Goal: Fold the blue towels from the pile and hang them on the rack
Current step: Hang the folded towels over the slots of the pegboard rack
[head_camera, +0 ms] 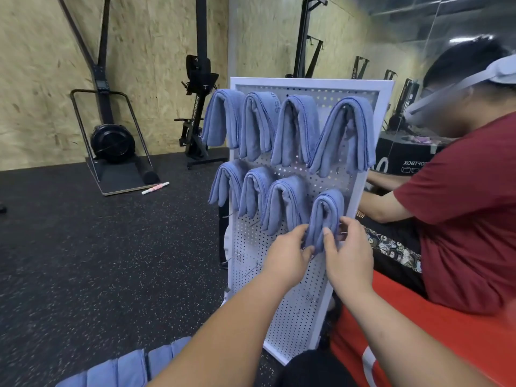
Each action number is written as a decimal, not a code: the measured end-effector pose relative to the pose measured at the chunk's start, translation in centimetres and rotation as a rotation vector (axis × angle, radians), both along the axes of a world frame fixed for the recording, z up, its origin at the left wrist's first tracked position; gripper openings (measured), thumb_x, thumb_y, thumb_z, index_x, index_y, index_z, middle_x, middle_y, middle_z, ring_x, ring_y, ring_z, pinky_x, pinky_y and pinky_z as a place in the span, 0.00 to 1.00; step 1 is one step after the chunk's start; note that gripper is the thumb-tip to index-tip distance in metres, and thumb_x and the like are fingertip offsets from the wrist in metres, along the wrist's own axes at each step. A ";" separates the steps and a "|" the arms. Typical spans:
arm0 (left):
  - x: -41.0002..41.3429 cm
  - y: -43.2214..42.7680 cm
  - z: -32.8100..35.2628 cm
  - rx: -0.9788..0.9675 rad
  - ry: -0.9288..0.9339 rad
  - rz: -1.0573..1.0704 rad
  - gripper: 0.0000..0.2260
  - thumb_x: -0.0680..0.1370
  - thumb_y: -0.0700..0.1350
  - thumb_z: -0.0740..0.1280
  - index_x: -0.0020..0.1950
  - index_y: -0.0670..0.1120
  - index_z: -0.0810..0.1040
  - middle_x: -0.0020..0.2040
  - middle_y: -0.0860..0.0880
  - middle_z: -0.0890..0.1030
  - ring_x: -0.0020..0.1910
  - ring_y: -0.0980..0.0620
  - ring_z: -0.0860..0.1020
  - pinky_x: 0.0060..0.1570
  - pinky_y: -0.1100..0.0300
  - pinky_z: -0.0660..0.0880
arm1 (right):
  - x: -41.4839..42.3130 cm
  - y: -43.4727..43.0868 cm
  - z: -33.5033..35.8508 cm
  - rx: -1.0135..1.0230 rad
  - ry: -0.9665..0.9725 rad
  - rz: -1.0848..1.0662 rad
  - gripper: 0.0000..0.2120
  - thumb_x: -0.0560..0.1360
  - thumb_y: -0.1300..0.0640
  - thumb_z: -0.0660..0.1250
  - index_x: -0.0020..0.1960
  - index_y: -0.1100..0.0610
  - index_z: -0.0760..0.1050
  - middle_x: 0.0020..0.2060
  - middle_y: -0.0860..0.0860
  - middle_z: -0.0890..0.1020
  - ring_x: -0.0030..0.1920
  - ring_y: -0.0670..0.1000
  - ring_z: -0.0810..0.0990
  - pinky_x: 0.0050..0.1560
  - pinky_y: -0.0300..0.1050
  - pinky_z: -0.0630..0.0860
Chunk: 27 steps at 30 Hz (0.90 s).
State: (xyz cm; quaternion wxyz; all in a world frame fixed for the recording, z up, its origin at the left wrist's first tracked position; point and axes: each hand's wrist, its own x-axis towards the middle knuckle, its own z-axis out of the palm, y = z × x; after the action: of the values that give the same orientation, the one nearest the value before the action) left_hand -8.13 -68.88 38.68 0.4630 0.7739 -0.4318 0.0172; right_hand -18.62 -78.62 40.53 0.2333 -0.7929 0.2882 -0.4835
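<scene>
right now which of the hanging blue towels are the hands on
The folded blue towel at the lower row's right end: left hand and right hand pinch it; the rest hang untouched.

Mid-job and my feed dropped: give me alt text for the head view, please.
The left hand and right hand pinch the lower end of a blue towel draped on the white pegboard rack, rightmost in its lower row. Seven more towels hang there; a pile lies lower left, and a person in red is at right.
</scene>
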 end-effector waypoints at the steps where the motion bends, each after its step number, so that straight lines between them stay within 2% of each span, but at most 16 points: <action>1: -0.1 0.5 -0.4 -0.002 -0.011 0.008 0.21 0.81 0.50 0.70 0.73 0.55 0.74 0.60 0.52 0.85 0.58 0.50 0.84 0.59 0.50 0.80 | -0.2 0.7 -0.3 0.000 0.003 -0.018 0.15 0.81 0.52 0.70 0.65 0.55 0.74 0.56 0.51 0.78 0.52 0.53 0.79 0.55 0.51 0.75; 4: -0.3 2.3 -1.9 -0.017 0.017 0.017 0.21 0.81 0.50 0.71 0.74 0.53 0.75 0.62 0.55 0.84 0.59 0.52 0.82 0.62 0.52 0.79 | -0.6 2.6 -1.9 -0.007 0.040 -0.059 0.15 0.81 0.51 0.70 0.64 0.54 0.72 0.56 0.53 0.77 0.58 0.58 0.76 0.59 0.57 0.76; 10: 0.4 8.1 -5.6 0.063 0.079 0.115 0.21 0.83 0.50 0.70 0.76 0.55 0.73 0.64 0.56 0.81 0.60 0.54 0.81 0.62 0.50 0.79 | 0.3 6.9 -5.0 -0.015 0.157 0.000 0.16 0.80 0.53 0.71 0.65 0.56 0.75 0.59 0.56 0.77 0.62 0.60 0.75 0.64 0.58 0.72; 15: 2.3 15.3 -9.0 0.171 0.106 0.260 0.21 0.83 0.52 0.69 0.76 0.56 0.73 0.65 0.55 0.80 0.62 0.51 0.80 0.62 0.48 0.78 | 3.1 11.3 -7.8 0.025 0.455 0.140 0.19 0.82 0.47 0.67 0.69 0.54 0.73 0.63 0.55 0.76 0.65 0.58 0.73 0.64 0.56 0.72; 19: 4.7 21.4 -11.9 0.256 0.153 0.381 0.19 0.82 0.52 0.70 0.72 0.53 0.76 0.64 0.49 0.81 0.61 0.46 0.81 0.60 0.49 0.78 | 6.0 14.7 -10.8 0.050 0.670 0.249 0.21 0.82 0.46 0.66 0.72 0.52 0.72 0.67 0.57 0.75 0.69 0.59 0.71 0.68 0.55 0.71; 24: 7.4 28.2 -16.4 0.374 0.259 0.525 0.22 0.83 0.52 0.70 0.76 0.52 0.73 0.68 0.49 0.79 0.65 0.45 0.78 0.61 0.51 0.76 | 9.9 18.0 -15.2 0.102 0.876 0.393 0.21 0.82 0.44 0.66 0.71 0.51 0.72 0.65 0.58 0.75 0.65 0.61 0.74 0.62 0.54 0.73; 27: 8.3 31.3 -19.1 0.422 0.358 0.580 0.22 0.83 0.53 0.69 0.77 0.52 0.72 0.69 0.49 0.78 0.66 0.46 0.78 0.63 0.50 0.76 | 12.2 19.4 -17.7 0.116 0.955 0.455 0.22 0.81 0.44 0.67 0.71 0.53 0.72 0.64 0.59 0.75 0.65 0.62 0.74 0.64 0.55 0.73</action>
State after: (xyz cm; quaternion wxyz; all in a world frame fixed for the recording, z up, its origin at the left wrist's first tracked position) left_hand 0.21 -37.62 19.56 0.3377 0.9326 -0.1019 -0.0768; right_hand -6.45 -59.19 22.87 0.2185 -0.9531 0.2093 0.0107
